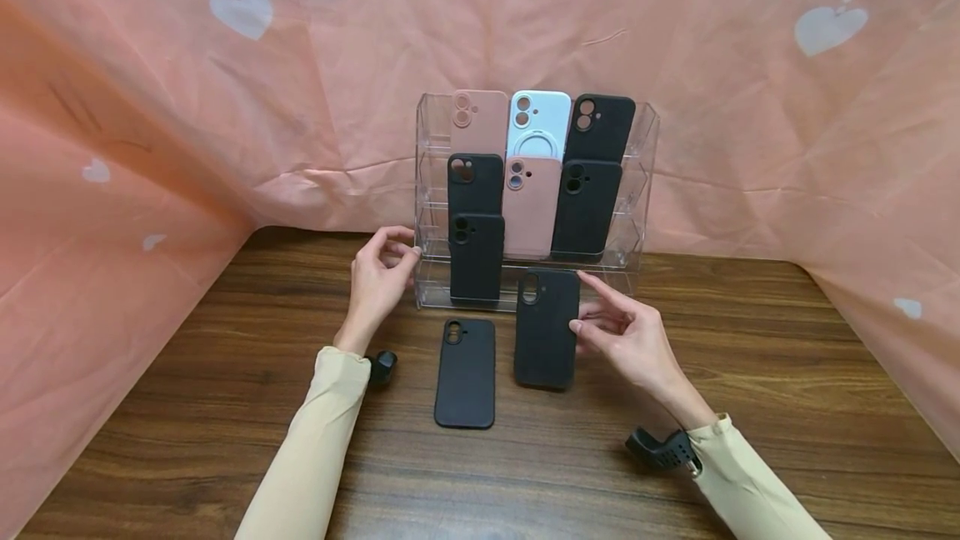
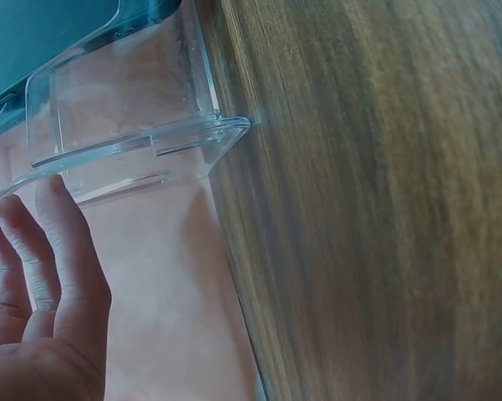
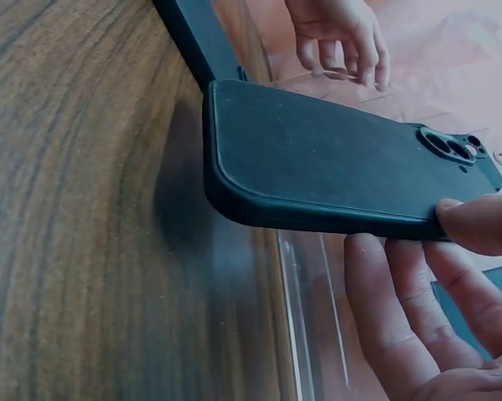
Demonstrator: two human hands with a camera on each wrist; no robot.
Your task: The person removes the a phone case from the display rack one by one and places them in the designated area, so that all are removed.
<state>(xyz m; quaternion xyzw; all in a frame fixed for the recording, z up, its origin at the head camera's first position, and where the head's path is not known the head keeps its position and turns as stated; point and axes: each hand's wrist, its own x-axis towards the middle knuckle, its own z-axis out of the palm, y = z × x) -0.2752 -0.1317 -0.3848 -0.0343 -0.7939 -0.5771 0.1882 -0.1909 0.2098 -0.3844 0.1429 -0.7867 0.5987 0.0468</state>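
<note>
My right hand [image 1: 626, 336] pinches a black phone case [image 1: 547, 332] along its right edge, thumb in front and fingers curled at the side. The case is raised, camera cutout at its upper left, close before the bottom tier of a clear acrylic display stand [image 1: 420, 190]. In the right wrist view this held case [image 3: 309, 159] hangs over the wood. My left hand [image 1: 378, 277] grips the stand's left side edge with thumb and fingers. The left wrist view shows fingertips against the clear edge [image 2: 117, 150]. Another black phone case [image 1: 465, 373] lies flat on the table, left of the held one.
On the stand's tiers lean a pink case [image 1: 480, 127], a white case with a ring [image 1: 551, 119], a second pink case [image 1: 532, 211] and several black cases [image 1: 476, 257]. Pink cloth [image 1: 375, 65] hangs behind and beside the wooden table [image 1: 750, 357].
</note>
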